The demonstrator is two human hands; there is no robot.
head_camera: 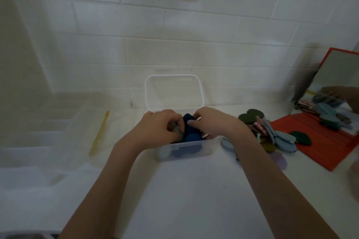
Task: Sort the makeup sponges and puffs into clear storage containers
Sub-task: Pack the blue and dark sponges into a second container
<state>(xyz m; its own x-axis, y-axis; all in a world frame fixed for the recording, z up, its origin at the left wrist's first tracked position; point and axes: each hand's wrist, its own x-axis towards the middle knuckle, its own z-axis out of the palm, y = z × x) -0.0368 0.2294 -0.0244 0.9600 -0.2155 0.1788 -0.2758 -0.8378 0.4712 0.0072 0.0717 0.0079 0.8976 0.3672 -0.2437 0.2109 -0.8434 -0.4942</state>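
Mirror (339,75) cut off rt.

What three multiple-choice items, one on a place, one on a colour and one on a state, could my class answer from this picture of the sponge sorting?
1. Where does the pile of unsorted puffs lie?
A. Left of the clear container
B. Right of the clear container
C. Inside the lid

2. What colour are the puffs between the two hands?
A. Dark blue
B. Yellow
C. White

3. In what state is the clear container?
A. Shut with its lid clipped down
B. Upside down
C. Open, with its lid raised behind it

Answers:
1 B: the pile sits beside the container's right end, next to the red mirror stand.
2 A: dark blue shows between the left hand and the right hand.
3 C: the lid stands up against the wall, and both hands reach inside.
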